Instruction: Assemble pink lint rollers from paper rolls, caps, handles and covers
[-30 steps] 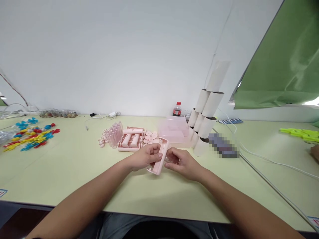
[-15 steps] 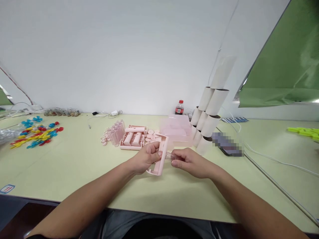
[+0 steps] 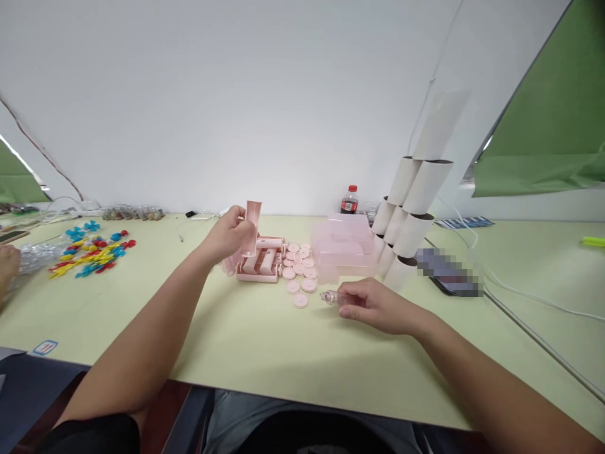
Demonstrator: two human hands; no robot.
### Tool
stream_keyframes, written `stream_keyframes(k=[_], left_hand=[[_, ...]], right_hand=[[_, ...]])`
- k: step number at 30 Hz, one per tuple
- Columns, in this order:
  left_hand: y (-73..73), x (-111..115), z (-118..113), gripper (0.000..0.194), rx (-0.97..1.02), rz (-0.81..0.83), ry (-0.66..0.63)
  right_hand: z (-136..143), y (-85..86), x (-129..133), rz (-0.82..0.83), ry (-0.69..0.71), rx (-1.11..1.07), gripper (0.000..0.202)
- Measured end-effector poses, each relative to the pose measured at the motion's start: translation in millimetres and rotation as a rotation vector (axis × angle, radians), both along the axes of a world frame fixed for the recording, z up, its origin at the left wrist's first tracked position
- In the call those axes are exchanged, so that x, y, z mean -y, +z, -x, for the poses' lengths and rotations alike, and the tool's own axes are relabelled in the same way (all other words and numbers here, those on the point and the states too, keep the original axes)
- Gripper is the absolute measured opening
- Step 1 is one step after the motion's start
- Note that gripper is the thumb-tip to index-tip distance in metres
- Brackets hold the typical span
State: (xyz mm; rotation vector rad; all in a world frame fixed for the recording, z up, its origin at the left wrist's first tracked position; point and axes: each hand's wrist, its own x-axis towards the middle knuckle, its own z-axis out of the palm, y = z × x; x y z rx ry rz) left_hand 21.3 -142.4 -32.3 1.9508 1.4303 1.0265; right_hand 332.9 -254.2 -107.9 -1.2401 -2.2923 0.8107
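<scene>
My left hand [image 3: 229,234] grips a pink plastic trough-shaped part [image 3: 253,217], held upright above a stack of similar pink parts [image 3: 258,275]. Clear pinkish tubes [image 3: 230,263] stand just behind that wrist, mostly hidden. Closed around a short clear tube [image 3: 333,297], my right hand [image 3: 371,306] is low over the table to the right, the tube's end pointing left. Several round pink discs [image 3: 299,268] lie between the stack and the pale pink translucent boxes [image 3: 344,252].
White paper tubes [image 3: 413,236] rise in a tall stack at right, beside a pixelated phone [image 3: 449,274] and cables. A cola bottle [image 3: 350,200] stands by the wall. Coloured plastic pieces [image 3: 97,255] and clear wrapping [image 3: 40,257] lie left; another person's hand [image 3: 7,268] shows at the edge.
My left hand has moved away from my right, up and left, carrying the pink part. My right hand still holds the tube, now apart from that part. The view has shifted slightly left.
</scene>
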Motion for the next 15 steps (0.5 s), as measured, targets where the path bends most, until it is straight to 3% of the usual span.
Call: stream_keyframes(k=[4,9,15], left_hand=[[-6.4,-15.6,2.6,0.018,-0.189,-0.038,-0.126],[-18.6,-29.7,-0.3,0.042,-0.604,-0.101,-0.233],[-28.1,-34.8,-1.1,0.041,-0.886,-0.203,-0.368]], right_hand=[[4.0,-2.6,0.9,0.006,0.017,0.028,0.03],[1.7,-3.6,-1.5,-0.005,0.002,0.011,0.029],[2.9,-4.4,-1.6,0.021,-0.005,0.014,0.03]])
